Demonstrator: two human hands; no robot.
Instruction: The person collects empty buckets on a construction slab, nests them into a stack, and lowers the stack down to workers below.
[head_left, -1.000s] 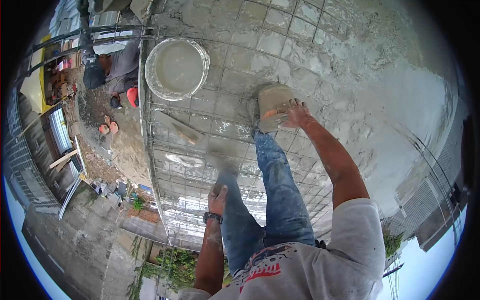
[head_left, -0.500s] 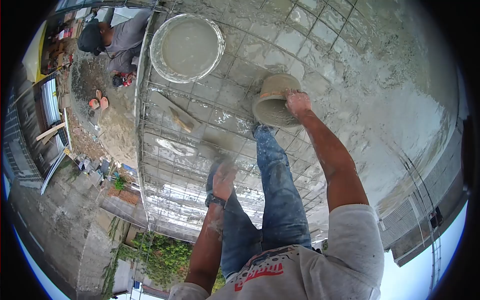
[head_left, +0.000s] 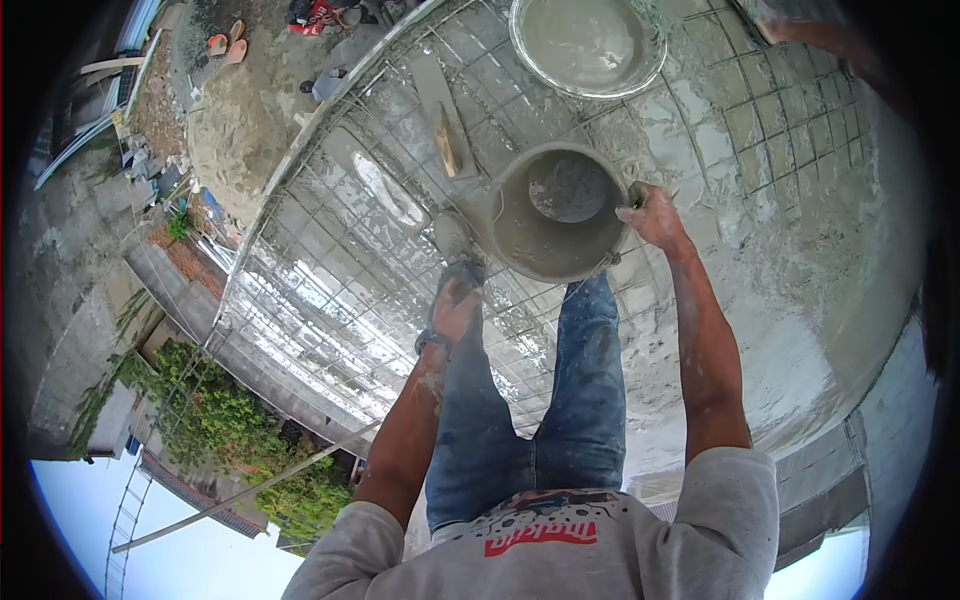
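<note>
My right hand [head_left: 655, 216] is closed on the right rim of a grey cement-smeared bucket [head_left: 520, 235]. The bucket's mouth faces up towards me, and a little wet grey mix [head_left: 575, 190] lies at its bottom. My left hand [head_left: 457, 308] hangs in front of my left leg, fingers loosely apart and holding nothing. Left of the bucket, a long flat board with a wooden handle, like a plastering float [head_left: 447, 140], lies on the wire mesh. Beyond the bucket stands a round tub [head_left: 590, 85] of wet grey mix.
Steel mesh [head_left: 330, 240] covers the wet floor, with smeared cement [head_left: 740, 310] to the right. A raised edge [head_left: 300, 140] bounds the floor at left, with ground lower beyond it. Another person's limb [head_left: 830, 38] reaches in at top right; a person in red [head_left: 318, 15] is at top left.
The bucket has turned from tipped over to mouth up, still in my right hand. My view has swung, so the tub and float appear further right. Another person's limb has come in at top right.
</note>
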